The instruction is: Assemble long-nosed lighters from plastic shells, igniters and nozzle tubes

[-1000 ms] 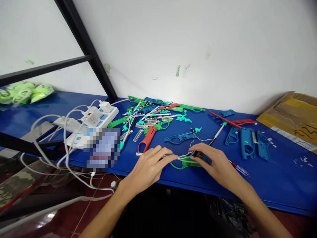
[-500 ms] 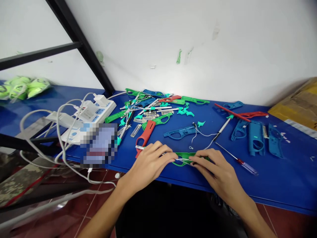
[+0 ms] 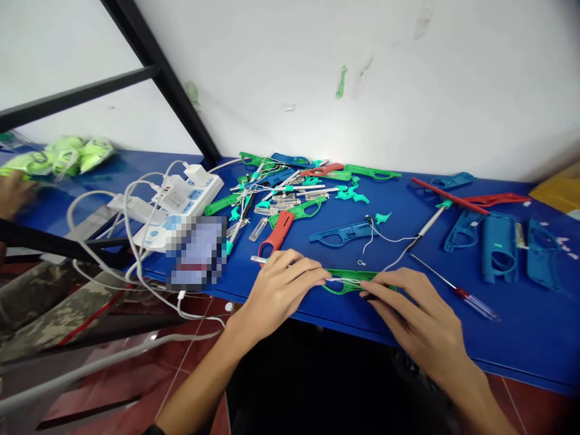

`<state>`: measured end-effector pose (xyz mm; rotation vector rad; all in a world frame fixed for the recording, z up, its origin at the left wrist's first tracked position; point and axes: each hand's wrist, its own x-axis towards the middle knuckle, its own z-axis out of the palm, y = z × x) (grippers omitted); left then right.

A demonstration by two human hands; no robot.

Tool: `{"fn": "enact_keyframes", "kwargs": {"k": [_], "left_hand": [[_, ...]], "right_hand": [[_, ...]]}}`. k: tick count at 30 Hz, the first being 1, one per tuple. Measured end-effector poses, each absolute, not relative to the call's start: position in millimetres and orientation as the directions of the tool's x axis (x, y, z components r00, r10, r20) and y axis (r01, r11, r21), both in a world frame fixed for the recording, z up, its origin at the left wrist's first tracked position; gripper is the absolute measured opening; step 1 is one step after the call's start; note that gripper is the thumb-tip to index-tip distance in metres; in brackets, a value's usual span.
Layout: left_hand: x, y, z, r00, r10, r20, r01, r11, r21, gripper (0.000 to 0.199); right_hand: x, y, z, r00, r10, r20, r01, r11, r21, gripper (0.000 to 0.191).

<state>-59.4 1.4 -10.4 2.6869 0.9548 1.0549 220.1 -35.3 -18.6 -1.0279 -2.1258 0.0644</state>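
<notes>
Left hand [image 3: 287, 293] has its fingers pinched on some thin white wires [image 3: 344, 280], right hand [image 3: 419, 311] pinching them further along, plus a dark bit I can't make out. Green lighter shell [image 3: 333, 289] sits under the wires by the front edge of the worktop [image 3: 534, 344]. Blue lighter shell [image 3: 348, 232] lies just behind, clear-handled screwdriver [image 3: 480, 305] beyond the right hand
</notes>
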Motion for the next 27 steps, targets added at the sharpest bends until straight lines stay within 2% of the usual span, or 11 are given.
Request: {"fn": "enact_keyframes", "kwargs": {"k": [5, 9, 14, 20, 27], "left_hand": [[-58.3, 0.9, -8.7, 0.564, 0.605, 0.562, 0.503, -0.791, 0.348, 0.017], [-58.2, 0.3, -11.2, 0.586, 0.624, 0.517, 0.515, -0.779, 0.357, 0.019], [-58.5, 0.4, -12.8, 0.565, 0.631, 0.532, 0.494, -0.775, 0.394, 0.022], [-57.8, 1.0, -15.2, 0.543, 0.636, 0.547, 0.487, -0.770, 0.412, 0.018], [-65.6, 2.6, -18.8, 0.562, 0.637, 0.527, 0.483, -0.771, 0.416, 0.029]], "right_hand": [[206.4, -27.5, -10.2, -0.413, 0.737, 0.536, 0.613, 0.660, -0.435, 0.019], [196.8, -12.4, -2.7, -0.532, 0.678, 0.507, 0.627, 0.718, -0.303, 0.010], [198.5, 9.5, 17.8, -0.692, 0.561, 0.455, 0.575, 0.809, -0.123, 0.016], [203.7, 7.4, 15.5, -0.693, 0.544, 0.474, 0.588, 0.806, -0.065, 0.010], [196.1, -13.0, -18.6, -0.596, 0.594, 0.540, 0.681, 0.730, -0.052, 0.014]]}}
